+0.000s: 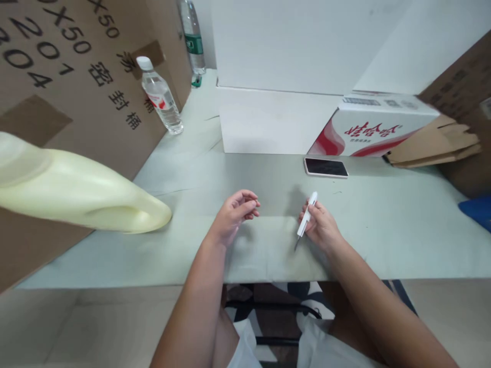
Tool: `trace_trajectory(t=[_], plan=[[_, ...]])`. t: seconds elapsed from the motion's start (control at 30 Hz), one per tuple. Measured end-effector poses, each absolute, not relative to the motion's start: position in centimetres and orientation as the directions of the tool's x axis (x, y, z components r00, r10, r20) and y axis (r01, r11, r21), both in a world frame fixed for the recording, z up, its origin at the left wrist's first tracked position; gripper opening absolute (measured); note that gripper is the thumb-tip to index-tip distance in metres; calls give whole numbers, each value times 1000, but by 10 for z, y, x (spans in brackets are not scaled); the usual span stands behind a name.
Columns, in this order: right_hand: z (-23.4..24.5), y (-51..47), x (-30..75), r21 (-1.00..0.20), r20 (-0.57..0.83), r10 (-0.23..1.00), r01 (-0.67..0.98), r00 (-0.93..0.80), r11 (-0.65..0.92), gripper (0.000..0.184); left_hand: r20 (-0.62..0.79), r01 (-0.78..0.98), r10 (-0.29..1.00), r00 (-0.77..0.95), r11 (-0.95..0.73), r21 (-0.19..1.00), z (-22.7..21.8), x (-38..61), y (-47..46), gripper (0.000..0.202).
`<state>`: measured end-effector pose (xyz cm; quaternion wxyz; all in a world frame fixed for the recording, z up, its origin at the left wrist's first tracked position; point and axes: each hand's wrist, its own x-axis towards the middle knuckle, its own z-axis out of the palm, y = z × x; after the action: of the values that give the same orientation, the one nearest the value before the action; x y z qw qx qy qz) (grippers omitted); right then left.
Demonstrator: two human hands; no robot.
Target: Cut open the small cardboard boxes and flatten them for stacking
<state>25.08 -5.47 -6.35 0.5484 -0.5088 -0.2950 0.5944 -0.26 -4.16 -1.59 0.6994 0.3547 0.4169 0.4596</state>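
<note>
My right hand [319, 221] is closed around a white utility knife [307, 214], its thin dark tip pointing down toward the table. The thumb presses on the side of the white handle. To the left, my left hand [238, 212] is held just over the table with its fingers curled and the thumb against the index finger. Whether anything small sits in that pinch cannot be made out. A gap of bare table separates the two hands. Beyond my right hand lies a phone [326, 167] with a dark screen.
A pale yellow bulky object [84, 191] juts in from the left, before a large cardboard box [95, 102]. Water bottles [163, 105] stand beside that box. White boxes [276, 120] and a red-and-white carton [374, 128] line the back of the pale green table [402, 235].
</note>
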Motion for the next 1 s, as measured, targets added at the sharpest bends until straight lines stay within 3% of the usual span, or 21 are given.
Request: trace_trajectory(t=[0.27,0.37,0.5,0.7,0.83,1.0], plan=[[-75,-56,256,-782,-355,931,-572,85,-246,63,-304,95,822,482,296,950,-24,50,-38,44],[-75,-54,255,-770,-349,935,-590,67,-245,65,-344,158,767,541,309,938,-27,64,-40,44],[-74,-53,255,-774,-344,937,-583,62,-246,66,-349,124,789,506,334,934,-31,75,-40,35],[-69,-57,264,-842,-310,944,-492,111,-219,61,-327,26,911,251,332,943,-36,67,-34,40],[-69,-64,271,-914,-280,957,-327,83,-239,48,-310,-99,945,100,320,942,-37,58,-31,52],[-67,-71,264,-954,-283,950,-63,-129,-293,40,-299,-300,953,38,297,907,-40,63,-31,61]])
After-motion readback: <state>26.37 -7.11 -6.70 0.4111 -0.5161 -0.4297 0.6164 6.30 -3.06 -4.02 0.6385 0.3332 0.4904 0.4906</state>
